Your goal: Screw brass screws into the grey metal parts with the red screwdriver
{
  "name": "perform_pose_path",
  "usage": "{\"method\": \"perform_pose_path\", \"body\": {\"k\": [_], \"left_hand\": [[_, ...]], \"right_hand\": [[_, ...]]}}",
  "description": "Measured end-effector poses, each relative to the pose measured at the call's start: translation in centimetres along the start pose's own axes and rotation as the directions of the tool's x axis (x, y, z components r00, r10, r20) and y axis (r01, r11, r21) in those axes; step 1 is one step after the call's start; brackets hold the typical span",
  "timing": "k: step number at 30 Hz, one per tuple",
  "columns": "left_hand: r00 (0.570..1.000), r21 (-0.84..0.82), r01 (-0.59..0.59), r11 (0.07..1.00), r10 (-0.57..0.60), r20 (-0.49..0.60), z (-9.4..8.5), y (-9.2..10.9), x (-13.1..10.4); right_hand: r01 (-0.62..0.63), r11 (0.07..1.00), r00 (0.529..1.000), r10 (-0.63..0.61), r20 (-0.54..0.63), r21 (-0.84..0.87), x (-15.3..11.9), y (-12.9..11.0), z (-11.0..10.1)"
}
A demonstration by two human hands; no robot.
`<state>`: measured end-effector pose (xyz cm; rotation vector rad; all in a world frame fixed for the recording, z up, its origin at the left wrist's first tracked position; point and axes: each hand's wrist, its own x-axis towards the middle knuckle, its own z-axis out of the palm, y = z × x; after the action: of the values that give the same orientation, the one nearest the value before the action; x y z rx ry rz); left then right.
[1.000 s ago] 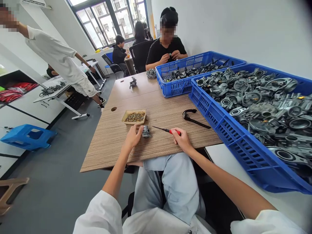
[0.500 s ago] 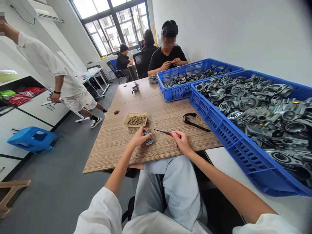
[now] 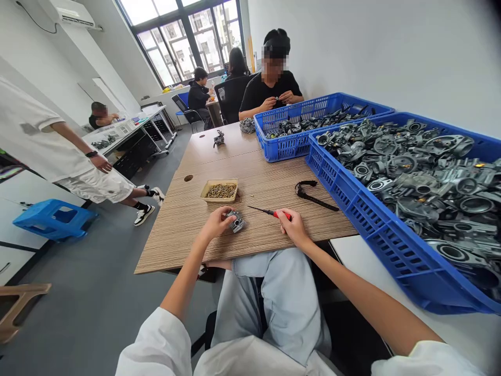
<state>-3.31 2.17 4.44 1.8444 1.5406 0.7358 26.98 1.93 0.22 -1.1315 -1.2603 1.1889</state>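
Observation:
Just above the wooden tabletop (image 3: 176, 232), my left hand (image 3: 216, 223) grips a small grey cast-metal part (image 3: 237, 222) between thumb and fingers. The part has a round bore facing up. My right hand (image 3: 293, 227) is closed around the red handle of a screwdriver (image 3: 270, 212). Its thin dark shaft points left toward the metal part, with the tip apart from it. Beyond my left hand sits a cream tray (image 3: 202, 196) full of small brass-coloured pieces. One small loose piece (image 3: 251, 195) lies to the right of the tray.
A black-strapped watch (image 3: 313, 196) lies near a big blue crate (image 3: 352, 219) heaped with metal castings. Behind it stands a second blue crate (image 3: 270, 151). Another casting (image 3: 218, 138) rests farther back. A co-worker (image 3: 270, 86) sits opposite; a person in white (image 3: 78, 151) walks at left.
My left hand has shifted slightly left and turned the metal part so its bore shows more. The screwdriver stays nearly still. The walking person's body has shifted, uncovering a seated person behind.

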Motion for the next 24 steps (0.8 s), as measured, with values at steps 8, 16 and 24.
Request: {"method": "perform_pose_path", "body": {"k": [8, 16, 24], "left_hand": [[0.905, 0.122, -0.154, 0.981, 0.19, -0.382, 3.2, 0.7, -1.0], [0.863, 0.036, -0.153, 0.988, 0.151, -0.481, 4.6, -1.5, -3.5], [0.908, -0.209, -0.1, 0.973, 0.003, -0.42, 4.8, -2.4, -3.8]], "right_hand": [[-0.011, 1.0, 1.0, 0.011, -0.001, -0.013, 0.1, 0.2, -0.1], [0.024, 0.999, 0.997, -0.022, 0.07, -0.029, -0.1, 0.2, -0.3], [0.042, 0.999, 0.994, -0.038, 0.104, -0.033, -0.3, 0.0, -0.4]]}}
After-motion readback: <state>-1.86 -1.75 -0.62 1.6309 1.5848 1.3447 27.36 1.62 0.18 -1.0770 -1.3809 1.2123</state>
